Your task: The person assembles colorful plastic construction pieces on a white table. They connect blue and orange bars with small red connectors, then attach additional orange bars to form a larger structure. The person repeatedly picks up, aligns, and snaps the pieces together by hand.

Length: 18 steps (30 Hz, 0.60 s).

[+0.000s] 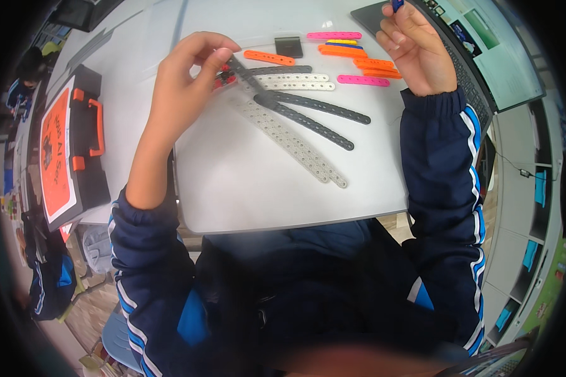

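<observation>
Your left hand [183,76] is to the left of the pair of long pale grey strips [299,146], thumb and forefinger pinched on the upper end of a dark grey beam [246,74], which slants down toward the far end of that pair. There it meets two more dark beams [321,117] fanning out to the right of the pale strips; whether the three are joined, you cannot tell. Small red pieces [225,78] show beneath your left hand, partly hidden by it. Your right hand [426,55] is raised well to the right of the pale strips and beyond them, its thumb and fingertips closed on a small blue piece [397,5] at the picture's upper edge, the other fingers loosely curled. The pale strips lie side by side on the white table [277,204], with their near ends slightly staggered. Just beyond them you have two white beams [299,86]; farther beyond lie an orange beam [269,58] and a dark rectangular piece [288,48]. Beyond them and to the right are a pink beam [363,80] and the open laptop [484,75]. Well to their left stands a black-and-orange case [75,147].
</observation>
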Tool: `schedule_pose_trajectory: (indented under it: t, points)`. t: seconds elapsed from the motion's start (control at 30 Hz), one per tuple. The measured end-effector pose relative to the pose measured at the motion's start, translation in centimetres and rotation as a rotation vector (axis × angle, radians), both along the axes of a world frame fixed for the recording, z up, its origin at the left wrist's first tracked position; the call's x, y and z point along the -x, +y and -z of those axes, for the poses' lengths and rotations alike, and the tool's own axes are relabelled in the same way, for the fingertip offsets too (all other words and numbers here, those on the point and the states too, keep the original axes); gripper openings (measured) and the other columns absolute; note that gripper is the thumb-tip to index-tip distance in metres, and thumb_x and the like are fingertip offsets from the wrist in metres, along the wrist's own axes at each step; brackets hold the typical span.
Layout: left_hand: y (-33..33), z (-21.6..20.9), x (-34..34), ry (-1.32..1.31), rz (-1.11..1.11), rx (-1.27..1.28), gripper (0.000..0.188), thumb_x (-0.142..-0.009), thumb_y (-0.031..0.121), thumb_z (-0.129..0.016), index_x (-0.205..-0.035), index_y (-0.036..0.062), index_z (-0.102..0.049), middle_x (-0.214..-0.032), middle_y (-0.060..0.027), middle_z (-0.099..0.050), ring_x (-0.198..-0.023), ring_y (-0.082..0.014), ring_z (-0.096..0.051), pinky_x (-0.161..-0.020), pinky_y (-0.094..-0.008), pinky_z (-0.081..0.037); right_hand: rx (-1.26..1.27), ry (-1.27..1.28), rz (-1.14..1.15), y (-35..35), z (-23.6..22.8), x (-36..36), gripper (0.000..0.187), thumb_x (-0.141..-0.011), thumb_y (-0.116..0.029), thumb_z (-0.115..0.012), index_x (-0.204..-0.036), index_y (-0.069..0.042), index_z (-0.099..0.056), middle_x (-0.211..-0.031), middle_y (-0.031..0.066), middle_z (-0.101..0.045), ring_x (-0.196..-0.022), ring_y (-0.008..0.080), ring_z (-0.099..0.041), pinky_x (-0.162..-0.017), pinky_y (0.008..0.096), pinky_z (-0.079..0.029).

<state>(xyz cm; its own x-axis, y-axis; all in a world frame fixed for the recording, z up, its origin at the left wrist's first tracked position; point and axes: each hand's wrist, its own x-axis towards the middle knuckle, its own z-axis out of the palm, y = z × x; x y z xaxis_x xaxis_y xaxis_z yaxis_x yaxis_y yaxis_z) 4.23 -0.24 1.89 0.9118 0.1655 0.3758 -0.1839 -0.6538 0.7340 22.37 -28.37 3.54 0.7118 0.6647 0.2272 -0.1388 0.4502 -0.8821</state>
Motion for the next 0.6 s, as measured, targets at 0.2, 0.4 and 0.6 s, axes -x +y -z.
schedule_pose_trajectory:
  t: [0.2, 0.4, 0.6]
  points:
    - [-0.4, 0.2, 0.3, 0.08, 0.106, 0.5, 0.025, -0.1, 0.017, -0.06, -0.12, 0.0009, -0.059, -0.097, -0.0041, -0.067, -0.087, -0.0143, -0.069, -0.066, -0.0214, -0.05, -0.018, 0.093, 0.142, -1.7, 0.4, -1.8, 0.016, -0.101, -0.015, -0.057, -0.11, -0.003, -0.061, -0.087, 0.0028, -0.061, -0.065, 0.0085, -0.044, -0.067, 0.0253, -0.041]
    - [-1.0, -0.2, 0.8, 0.152, 0.079, 0.565, 0.029, -0.098, 0.014, -0.063, -0.122, -0.0017, -0.056, -0.1, -0.0066, -0.067, -0.091, -0.0198, -0.073, -0.066, -0.0203, -0.051, 0.002, -0.011, 0.104, -2.0, 0.7, -1.5, 0.012, -0.099, -0.013, -0.06, -0.107, -0.004, -0.061, -0.093, 0.004, -0.063, -0.067, 0.0092, -0.049, -0.067, 0.0256, -0.043]
    - [-1.6, 0.2, 0.5, 0.107, 0.057, 0.55, 0.028, -0.098, 0.009, -0.061, -0.124, -0.0001, -0.056, -0.108, -0.0101, -0.071, -0.082, -0.0144, -0.071, -0.061, -0.0179, -0.047, 0.047, 0.0, 0.127, -1.6, 1.1, -1.4, 0.01, -0.098, -0.013, -0.061, -0.105, -0.005, -0.061, -0.092, 0.0041, -0.064, -0.068, 0.0116, -0.056, -0.066, 0.0259, -0.045]
